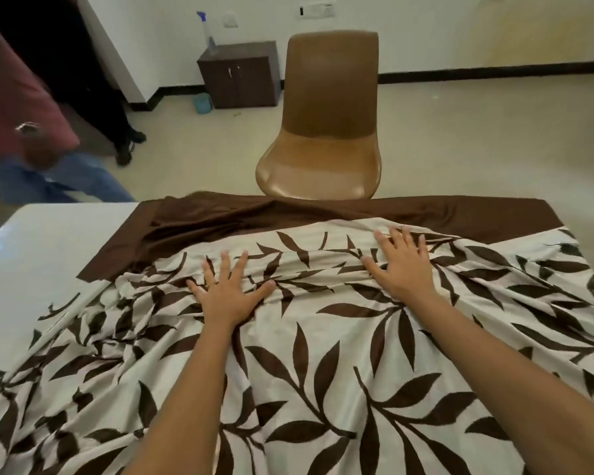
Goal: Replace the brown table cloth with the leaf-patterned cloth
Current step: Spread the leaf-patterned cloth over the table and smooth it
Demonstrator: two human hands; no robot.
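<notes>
Left hand [227, 292] flat with fingers spread, pressing on the cream cloth printed with dark brown leaves [323, 365], right hand [403, 265] likewise (gripping nothing), plain brown tablecloth [254, 214] bunched beyond the leaf cloth, glossy white table [45, 248] left of it, tan moulded chair [326, 132] behind.

Both hands lay flat, fingers spread, on the leaf-patterned cloth [323, 371]: the left hand [228, 291] near its bunched middle, the right hand [403, 265] by its far edge. The brown cloth [220, 217] showed beyond, over the white table [48, 241], facing a brown chair [326, 125].
</notes>
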